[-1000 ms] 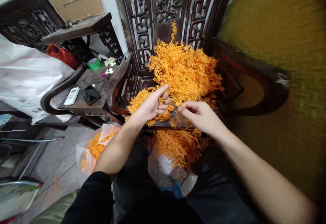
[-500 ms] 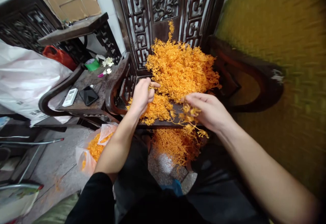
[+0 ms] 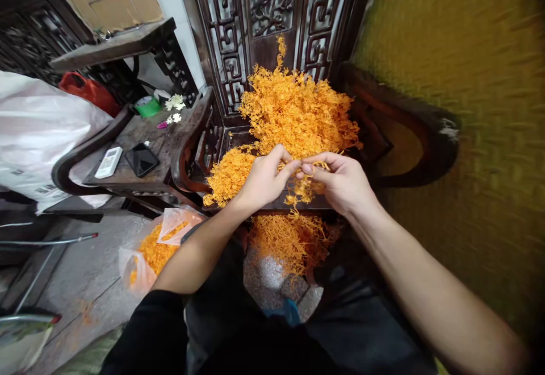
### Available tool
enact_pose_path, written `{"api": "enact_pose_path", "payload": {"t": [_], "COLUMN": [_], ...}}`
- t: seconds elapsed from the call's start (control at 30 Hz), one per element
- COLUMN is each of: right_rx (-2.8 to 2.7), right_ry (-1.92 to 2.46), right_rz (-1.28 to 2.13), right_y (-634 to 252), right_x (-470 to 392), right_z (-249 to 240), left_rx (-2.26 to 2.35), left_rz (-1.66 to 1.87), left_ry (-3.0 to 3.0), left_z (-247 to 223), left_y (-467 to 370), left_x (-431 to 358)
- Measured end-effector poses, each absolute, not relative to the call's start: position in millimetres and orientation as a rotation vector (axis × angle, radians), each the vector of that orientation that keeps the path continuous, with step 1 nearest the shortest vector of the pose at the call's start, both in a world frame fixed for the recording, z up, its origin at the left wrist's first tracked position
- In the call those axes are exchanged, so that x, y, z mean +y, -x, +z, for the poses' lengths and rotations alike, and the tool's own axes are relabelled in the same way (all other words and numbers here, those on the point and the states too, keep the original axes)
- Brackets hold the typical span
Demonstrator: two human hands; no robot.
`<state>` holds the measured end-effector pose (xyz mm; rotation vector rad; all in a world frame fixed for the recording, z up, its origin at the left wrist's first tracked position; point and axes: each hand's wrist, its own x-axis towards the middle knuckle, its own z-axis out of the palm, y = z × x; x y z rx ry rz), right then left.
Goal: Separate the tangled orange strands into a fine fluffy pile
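Note:
My left hand (image 3: 269, 175) and my right hand (image 3: 344, 183) meet over the front of a dark wooden seat, fingertips almost touching. Between the right thumb and fingers is an orange sprig (image 3: 303, 191) of small artificial-looking florets, part of it dangling below the hand. The left thumb and fingers are pinched at the sprig's near side; the exact piece between them is hidden. Behind the hands rises a large orange heap (image 3: 300, 111) of such pieces. A smaller pile (image 3: 230, 175) lies left of my left hand, partly covered by it.
Bare orange stems (image 3: 285, 241) lie below the seat between my legs. On the floor at left sits a plastic bag (image 3: 135, 267) of orange pieces. The side table holds a phone (image 3: 142, 159), a white device (image 3: 109, 162) and green tape (image 3: 147, 107). A curved armrest (image 3: 443, 153) borders the right.
My left hand has moved right, from above the smaller pile to the right hand's fingertips. My right hand still holds the orange sprig. The view has shifted slightly.

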<state>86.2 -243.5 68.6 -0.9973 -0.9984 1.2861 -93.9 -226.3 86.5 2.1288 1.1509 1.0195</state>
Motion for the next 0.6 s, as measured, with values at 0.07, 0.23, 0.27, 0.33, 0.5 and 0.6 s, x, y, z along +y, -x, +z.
{"api": "enact_pose_path", "payload": {"t": [0.07, 0.23, 0.27, 0.33, 0.5, 0.6], "right_rx": [-1.009, -0.973, -0.975, -0.995, -0.893, -0.748], "right_ry": [1.049, 1.045, 1.031, 1.012, 1.016, 1.005], "right_rz": [1.204, 1.135, 1.126, 1.105, 0.987, 0.962], "right_y": [-86.1, -82.7, -80.8, -77.8, -95.4, -115.1], "right_x": [-242.1, -242.9, -243.8, -244.5, -230.1, -217.5], "right_z": [69.8, 81.8, 83.8, 85.7, 77.1, 70.9], "left_rx": [1.15, 1.084, 1.067, 1.023, 1.026, 1.008], "left_rz": [1.152, 1.44, 1.475, 1.526, 1.722, 1.844], "left_ry": [-2.197, -2.353, -2.381, -2.414, -2.127, -1.759], "left_z": [86.1, 82.0, 81.1, 81.1, 94.3, 99.0], "left_y": [92.0, 88.1, 87.1, 86.3, 106.4, 125.5], "left_x": [-229.0, -228.8, -228.7, -228.7, -220.3, -207.8]}}
